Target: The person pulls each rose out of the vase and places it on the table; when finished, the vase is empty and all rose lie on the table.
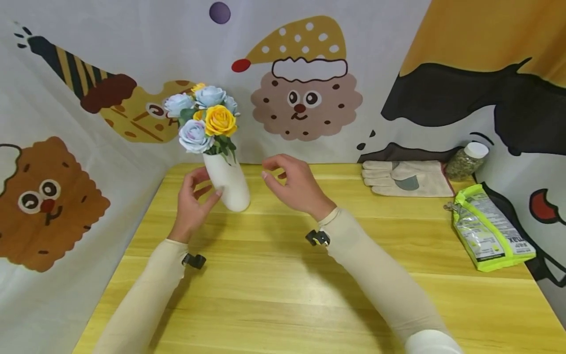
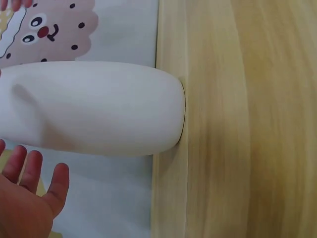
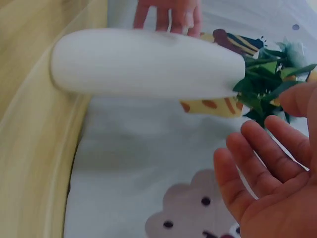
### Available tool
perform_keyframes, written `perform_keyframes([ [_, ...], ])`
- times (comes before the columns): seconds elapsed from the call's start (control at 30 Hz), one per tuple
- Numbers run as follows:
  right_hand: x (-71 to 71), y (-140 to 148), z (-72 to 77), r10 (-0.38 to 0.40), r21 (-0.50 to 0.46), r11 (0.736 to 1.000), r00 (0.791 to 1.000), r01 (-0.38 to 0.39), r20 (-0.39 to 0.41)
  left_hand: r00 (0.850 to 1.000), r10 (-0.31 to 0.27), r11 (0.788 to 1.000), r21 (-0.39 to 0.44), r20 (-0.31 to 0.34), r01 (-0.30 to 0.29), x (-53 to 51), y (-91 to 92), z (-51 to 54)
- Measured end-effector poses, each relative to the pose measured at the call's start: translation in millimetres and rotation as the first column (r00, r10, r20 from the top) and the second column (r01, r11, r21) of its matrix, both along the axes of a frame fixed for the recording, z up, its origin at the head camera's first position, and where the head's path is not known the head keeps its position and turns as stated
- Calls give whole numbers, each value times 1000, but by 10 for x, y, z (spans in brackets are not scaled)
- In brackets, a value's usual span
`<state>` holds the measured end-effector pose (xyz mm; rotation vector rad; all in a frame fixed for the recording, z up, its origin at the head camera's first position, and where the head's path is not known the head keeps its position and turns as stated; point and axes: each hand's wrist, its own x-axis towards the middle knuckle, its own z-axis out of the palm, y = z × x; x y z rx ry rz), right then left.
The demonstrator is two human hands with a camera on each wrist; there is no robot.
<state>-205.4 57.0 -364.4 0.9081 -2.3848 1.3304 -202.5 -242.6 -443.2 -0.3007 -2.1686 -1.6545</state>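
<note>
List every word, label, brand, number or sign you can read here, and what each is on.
"max", perhaps part of a longer word: on the green packet.
Remaining print on the packet: too small and blurred to read.
White vase: no lettering visible.
Jar: none readable.

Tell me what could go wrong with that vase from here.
The white vase might tip if bumped: it is tall and slim, with a broad bunch of flowers spreading above it. A nudge from the left hand, right beside it, could go unchecked, since the right hand is clear of it on the other side. The leaves hanging at its top might also snag if a hand slides up that far.
</note>
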Motion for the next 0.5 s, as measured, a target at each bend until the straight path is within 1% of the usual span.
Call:
perform_keyframes([
  [0.13,-52,-192,86,14,-63,998,1000,-14,8,999,-40,997,70,-10,41,-59,31,10],
  [0.23,-76,-333,144,22,-102,995,1000,-20,18,998,-55,994,94,-9,56,-92,51,14],
  [0.37,-92,-502,205,7,-133,991,1000,-3,30,998,-58,995,85,19,56,-116,65,17],
  [0.5,-92,-636,231,-10,-160,987,997,21,72,997,-61,995,80,37,58,-132,75,19],
])
